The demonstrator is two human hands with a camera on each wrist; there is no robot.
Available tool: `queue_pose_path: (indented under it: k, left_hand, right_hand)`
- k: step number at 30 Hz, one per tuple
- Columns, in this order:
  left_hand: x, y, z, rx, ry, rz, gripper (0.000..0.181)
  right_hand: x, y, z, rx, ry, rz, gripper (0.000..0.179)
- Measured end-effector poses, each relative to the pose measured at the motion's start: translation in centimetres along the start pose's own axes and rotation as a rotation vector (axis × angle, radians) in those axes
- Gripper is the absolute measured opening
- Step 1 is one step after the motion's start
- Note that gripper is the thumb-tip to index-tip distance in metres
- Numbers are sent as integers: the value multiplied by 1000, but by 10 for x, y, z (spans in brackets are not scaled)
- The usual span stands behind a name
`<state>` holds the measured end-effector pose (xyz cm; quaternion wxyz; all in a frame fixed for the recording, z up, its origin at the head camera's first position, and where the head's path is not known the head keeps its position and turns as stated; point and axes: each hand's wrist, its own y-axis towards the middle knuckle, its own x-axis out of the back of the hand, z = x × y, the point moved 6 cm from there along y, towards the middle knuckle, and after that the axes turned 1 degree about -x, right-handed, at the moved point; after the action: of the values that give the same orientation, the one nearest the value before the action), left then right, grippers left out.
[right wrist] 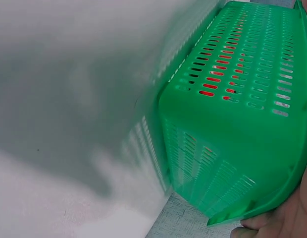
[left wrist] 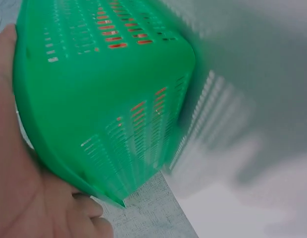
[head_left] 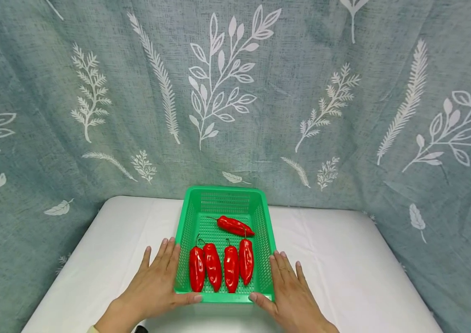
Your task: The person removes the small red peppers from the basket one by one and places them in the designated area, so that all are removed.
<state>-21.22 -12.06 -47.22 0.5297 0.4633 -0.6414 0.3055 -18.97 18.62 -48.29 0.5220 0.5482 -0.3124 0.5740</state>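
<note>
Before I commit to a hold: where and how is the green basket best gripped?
Likely by the rim of the basket, on both long sides toward the near end, coming from outside left and right: it juts outward, and most peppers lie there.

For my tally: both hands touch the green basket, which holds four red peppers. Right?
The count is off: the head view shows five red peppers in the green basket, not four. The left hand and right hand do touch it.

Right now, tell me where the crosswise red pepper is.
In the head view, the crosswise red pepper lies inside the green basket, slightly right of centre, beyond the other four peppers and nearest the rightmost of them.
</note>
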Motion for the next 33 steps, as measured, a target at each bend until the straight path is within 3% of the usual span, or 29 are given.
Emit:
queue_pose_path:
  k: [7, 13, 17, 21, 27, 33]
  left_hand:
    - [0, 1, 2, -15, 11, -21, 132]
    - [-2, 2, 0, -33, 43, -33, 133]
    - [-1, 3, 0, -34, 56, -40, 133]
    - [0, 4, 1, -40, 55, -44, 132]
    - [0, 7, 3, -28, 46, -31, 135]
    - [-1, 10, 1, -20, 30, -3, 134]
  right_hand:
    - [2, 1, -1, 12, 4, 40, 104]
    - [19, 8, 0, 59, -23, 149, 104]
    - [38, 24, 5, 112, -50, 198, 94]
    - [57, 49, 16, 174, -56, 169, 77]
    - [66, 92, 40, 157, 132, 216, 69]
    - [44, 124, 68, 134, 353, 350, 73]
